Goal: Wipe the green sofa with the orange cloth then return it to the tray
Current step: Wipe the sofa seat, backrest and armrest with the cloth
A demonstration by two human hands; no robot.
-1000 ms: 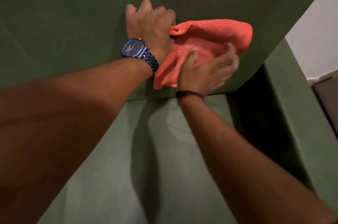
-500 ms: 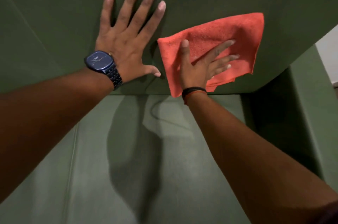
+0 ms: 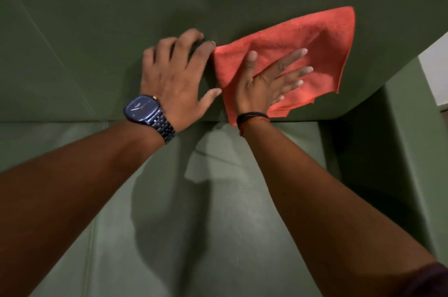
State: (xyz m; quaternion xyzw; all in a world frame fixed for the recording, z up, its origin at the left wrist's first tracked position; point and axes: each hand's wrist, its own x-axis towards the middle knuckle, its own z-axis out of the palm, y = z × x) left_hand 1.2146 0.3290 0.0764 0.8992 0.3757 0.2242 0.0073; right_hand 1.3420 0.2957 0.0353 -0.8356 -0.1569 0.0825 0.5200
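Observation:
The orange cloth lies spread flat against the backrest of the green sofa. My right hand presses flat on the cloth's lower left part, fingers apart and pointing right. My left hand, with a blue watch on its wrist, rests on the backrest just left of the cloth. Its fingers are curled and its fingertips touch the cloth's left edge. The tray is not in view.
The sofa seat lies below my arms. The sofa's right armrest rises at the right, with a dark gap beside the backrest. A pale wall shows past it.
My left hand went from holding the cloth to splayed flat on the backrest, and now its fingers curl at the cloth's edge. My right hand has spread the cloth flat.

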